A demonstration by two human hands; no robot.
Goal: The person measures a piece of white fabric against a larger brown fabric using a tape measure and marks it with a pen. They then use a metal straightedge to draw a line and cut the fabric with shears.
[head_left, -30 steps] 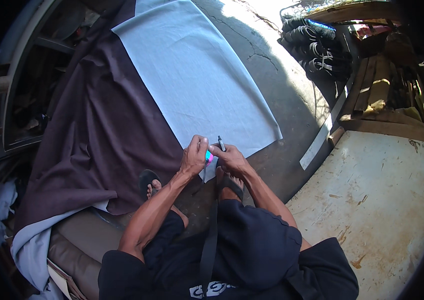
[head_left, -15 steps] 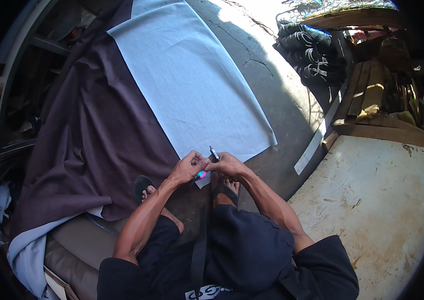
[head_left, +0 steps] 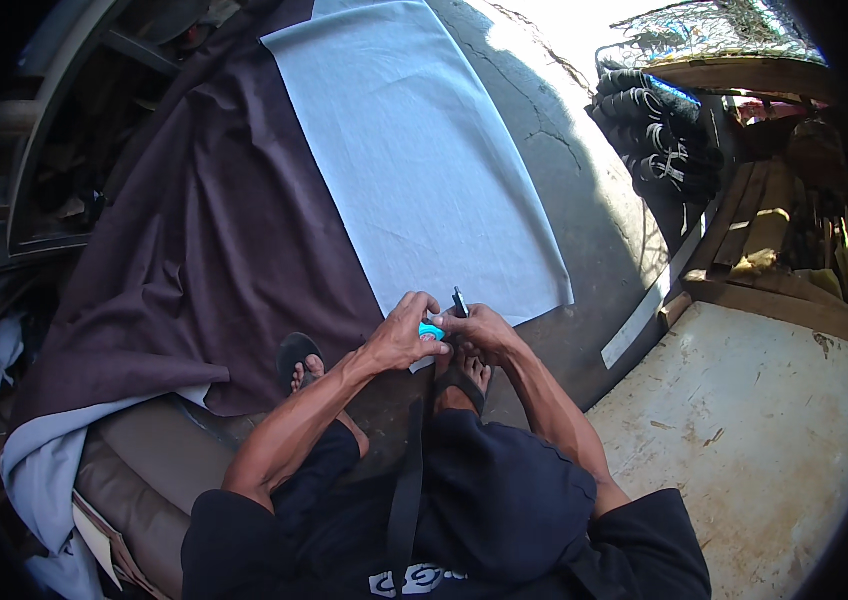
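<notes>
My left hand [head_left: 406, 332] is closed around a small turquoise object [head_left: 431, 331], rounded and partly hidden by the fingers; it resembles a tape measure. Close beside it, my right hand [head_left: 479, 328] holds a dark pen [head_left: 460, 302], its end poking up past the thumb and forefinger. The fingertips of both hands nearly meet. Just beyond them lies the near edge of a large fabric [head_left: 434, 170], its pale grey-blue side folded over the dark brown-purple side [head_left: 234, 220]. A small pale piece [head_left: 418, 367] shows beneath my left hand.
A brown cushioned seat [head_left: 139, 465] stands at lower left under a fabric corner. On the right lies a stained whitish board [head_left: 744, 430], with wood pieces [head_left: 754, 220] behind it. Dark bundled rolls [head_left: 654, 130] stand at far right. My sandalled feet [head_left: 464, 380] are below my hands.
My left hand has opened its grip somewhat and turned, showing more of the turquoise object. My right hand keeps the pen. The whole view has shifted slightly.
</notes>
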